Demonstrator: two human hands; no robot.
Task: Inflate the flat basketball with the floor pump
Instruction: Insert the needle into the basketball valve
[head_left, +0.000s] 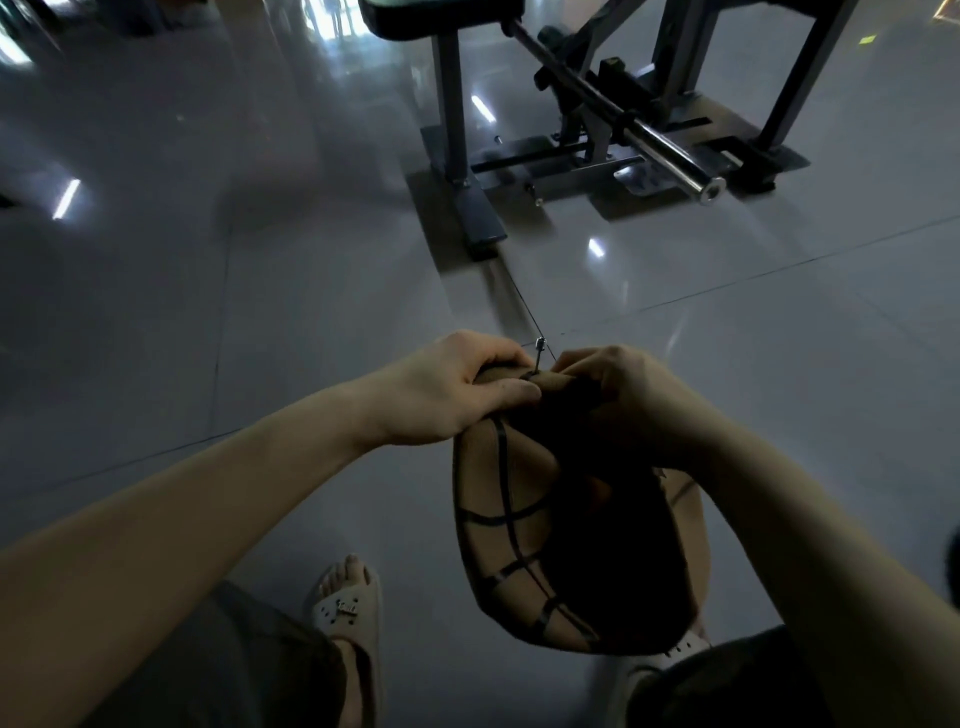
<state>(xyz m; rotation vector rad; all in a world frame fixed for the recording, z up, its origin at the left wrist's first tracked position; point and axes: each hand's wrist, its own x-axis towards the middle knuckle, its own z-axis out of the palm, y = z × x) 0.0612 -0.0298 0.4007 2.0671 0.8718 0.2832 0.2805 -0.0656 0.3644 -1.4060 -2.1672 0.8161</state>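
Observation:
A flat, caved-in brown basketball (519, 540) with black seams hangs in front of me above the floor. Both hands grip its folded top edge. My left hand (452, 387) pinches the ball from the left, thumb along the fold. My right hand (623, 400) clutches it from the right. A small metal needle (538, 353) sticks up out of the ball between my fingertips, its knurled end on top. No floor pump or hose shows in this view.
A steel gym machine (597, 145) with a chrome bar end (701, 184) stands on the glossy grey tiled floor ahead. My feet in pale slides (345, 608) are below the ball, my knees at the bottom edge.

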